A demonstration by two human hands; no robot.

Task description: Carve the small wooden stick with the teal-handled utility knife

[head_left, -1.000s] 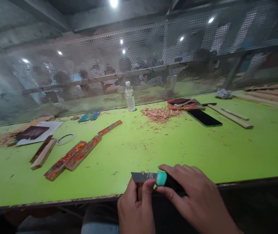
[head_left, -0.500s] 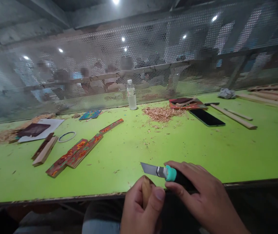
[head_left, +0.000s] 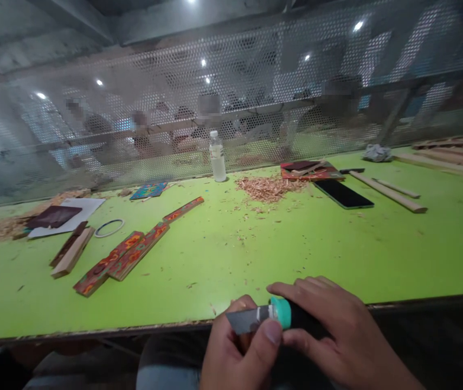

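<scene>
At the near edge of the green table (head_left: 215, 260), my left hand (head_left: 242, 352) is closed around a small piece of wood (head_left: 245, 341), mostly hidden by the fingers and a blade. My right hand (head_left: 337, 325) grips a carving knife (head_left: 282, 313) with a black handle and a turquoise collar. Its flat, angled blade points left and lies across the wood, over the left hand's fingers. The left thumb rests against the knife near the base of the blade.
Painted wooden strips (head_left: 137, 252) and plain wood blocks (head_left: 72, 253) lie left. A water bottle (head_left: 217, 158) stands by the perforated screen (head_left: 166, 130). Wood shavings (head_left: 270, 188), a phone (head_left: 343, 194) and wooden sticks (head_left: 390, 192) lie farther back, with longer boards (head_left: 447, 162) at right.
The knife has come down and slightly left, from above the wood onto it. My left thumb has moved up against the knife. The things on the table stay put.
</scene>
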